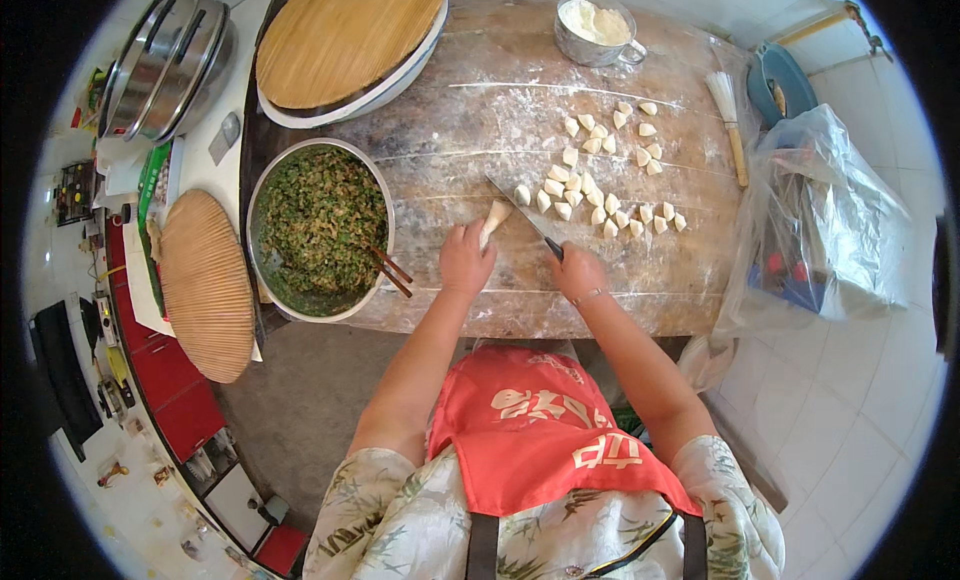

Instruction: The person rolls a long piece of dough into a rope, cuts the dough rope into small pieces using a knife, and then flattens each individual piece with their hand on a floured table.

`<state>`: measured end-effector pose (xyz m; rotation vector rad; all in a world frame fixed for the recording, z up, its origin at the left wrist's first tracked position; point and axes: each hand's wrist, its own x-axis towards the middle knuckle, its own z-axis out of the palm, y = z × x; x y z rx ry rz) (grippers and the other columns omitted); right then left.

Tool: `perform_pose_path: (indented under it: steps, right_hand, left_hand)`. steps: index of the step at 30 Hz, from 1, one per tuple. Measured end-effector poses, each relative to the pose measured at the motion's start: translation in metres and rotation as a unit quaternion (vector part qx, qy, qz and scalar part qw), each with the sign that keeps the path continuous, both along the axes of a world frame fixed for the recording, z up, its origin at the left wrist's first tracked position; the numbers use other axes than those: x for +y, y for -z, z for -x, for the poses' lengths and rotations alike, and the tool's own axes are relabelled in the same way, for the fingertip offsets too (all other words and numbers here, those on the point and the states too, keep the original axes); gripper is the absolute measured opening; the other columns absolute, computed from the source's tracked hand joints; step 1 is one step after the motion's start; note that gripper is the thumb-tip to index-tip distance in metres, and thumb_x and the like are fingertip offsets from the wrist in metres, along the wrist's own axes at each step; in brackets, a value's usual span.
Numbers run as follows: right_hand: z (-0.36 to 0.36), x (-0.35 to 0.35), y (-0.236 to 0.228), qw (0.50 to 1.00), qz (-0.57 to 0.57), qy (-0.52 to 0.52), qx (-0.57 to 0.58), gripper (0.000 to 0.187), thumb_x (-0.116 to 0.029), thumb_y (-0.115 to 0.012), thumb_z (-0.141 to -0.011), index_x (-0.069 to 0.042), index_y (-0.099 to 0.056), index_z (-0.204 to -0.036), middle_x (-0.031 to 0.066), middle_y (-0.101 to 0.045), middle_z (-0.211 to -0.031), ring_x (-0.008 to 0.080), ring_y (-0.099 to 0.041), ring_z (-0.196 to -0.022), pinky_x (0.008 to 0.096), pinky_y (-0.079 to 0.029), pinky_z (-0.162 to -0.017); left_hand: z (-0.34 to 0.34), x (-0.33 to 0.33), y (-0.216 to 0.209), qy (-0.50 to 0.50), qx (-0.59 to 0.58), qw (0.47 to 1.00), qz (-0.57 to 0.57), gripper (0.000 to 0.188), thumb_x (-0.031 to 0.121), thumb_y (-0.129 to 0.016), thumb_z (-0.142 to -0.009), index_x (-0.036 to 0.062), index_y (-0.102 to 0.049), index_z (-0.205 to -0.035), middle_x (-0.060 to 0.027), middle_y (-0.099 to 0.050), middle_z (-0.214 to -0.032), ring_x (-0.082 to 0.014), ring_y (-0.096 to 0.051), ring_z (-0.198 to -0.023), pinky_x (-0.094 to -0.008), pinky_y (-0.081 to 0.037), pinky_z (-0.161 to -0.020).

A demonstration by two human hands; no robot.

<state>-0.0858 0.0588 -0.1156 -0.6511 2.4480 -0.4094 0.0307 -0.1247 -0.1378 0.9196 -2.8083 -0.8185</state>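
My left hand (467,260) is closed around a short roll of pale dough (496,216), whose far end sticks out beyond the fingers. In my right hand (578,272) is the handle of a kitchen knife (526,216); its blade slants up and left, right beside the dough's far end. One cut piece of dough (522,195) lies against the blade's right side. Several more small dough pieces (586,183) are scattered to the right over the floured wooden board (480,110).
Left of my hands stands a metal bowl of green-flecked filling (322,220) with chopsticks (392,268). A wooden lid (350,40) tops a basin behind it. Farther back is a metal cup of flour (596,25). A brush (738,145) and a plastic-covered box (830,230) are at right.
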Motion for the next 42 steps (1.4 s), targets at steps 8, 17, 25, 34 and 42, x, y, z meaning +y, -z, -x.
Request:
perform_pose_path:
  steps: [8, 17, 25, 34, 42]
  right_hand:
    - [0.05, -0.011, -0.014, 0.996, 0.082, 0.015, 0.025, 0.036, -0.037, -0.061, -0.087, -0.002, -0.058, -0.09, 0.0235, -0.064, -0.074, 0.0424, -0.063, -0.073, 0.0502, -0.05, -0.066]
    - [0.021, 0.034, -0.029, 0.998, 0.061, -0.002, -0.02, 0.036, -0.038, -0.063, -0.085, -0.003, -0.058, -0.078, 0.0234, -0.062, -0.073, 0.0427, -0.061, -0.072, 0.0505, -0.048, -0.064]
    - [0.021, 0.037, -0.016, 0.999, -0.03, -0.038, -0.017, 0.03, -0.034, -0.06, -0.087, -0.004, -0.058, -0.085, 0.0216, -0.064, -0.077, 0.0416, -0.063, -0.073, 0.0499, -0.049, -0.065]
    - [0.028, 0.01, -0.011, 0.997, 0.04, 0.015, -0.068, 0.033, -0.034, -0.061, -0.086, -0.001, -0.06, -0.087, 0.0252, -0.064, -0.082, 0.0424, -0.063, -0.078, 0.0511, -0.049, -0.068]
    - [-0.007, 0.028, -0.021, 0.997, 0.052, -0.041, -0.037, 0.034, -0.037, -0.063, -0.085, -0.003, -0.057, -0.081, 0.0227, -0.062, -0.072, 0.0423, -0.061, -0.072, 0.0503, -0.048, -0.064]
  left_hand:
    - [0.012, -0.002, -0.006, -0.019, -0.018, 0.998, -0.049, 0.046, 0.014, -0.064, -0.078, 0.0095, -0.056, -0.123, -0.0159, -0.055, -0.105, -0.0337, -0.056, -0.097, -0.0423, -0.048, -0.083]
    - [0.019, 0.014, 0.003, 0.119, 0.083, 0.989, 0.029, 0.041, 0.01, -0.066, -0.074, 0.0187, -0.063, -0.115, -0.0101, -0.053, -0.09, -0.0287, -0.055, -0.088, -0.0399, -0.048, -0.072]
    - [0.016, 0.017, 0.005, 0.131, 0.08, 0.986, 0.061, 0.043, 0.011, -0.066, -0.074, 0.0188, -0.061, -0.116, -0.0085, -0.054, -0.093, -0.028, -0.056, -0.088, -0.0392, -0.048, -0.073]
    - [-0.001, 0.003, 0.011, -0.005, 0.063, 0.998, -0.012, 0.031, 0.016, -0.066, -0.079, 0.0057, -0.062, -0.108, -0.0152, -0.059, -0.099, -0.0336, -0.056, -0.094, -0.042, -0.046, -0.081]
    - [-0.003, 0.002, 0.016, -0.022, 0.063, 0.998, -0.01, 0.026, 0.02, -0.065, -0.079, 0.0063, -0.065, -0.1, -0.015, -0.059, -0.092, -0.0336, -0.057, -0.089, -0.0429, -0.047, -0.077]
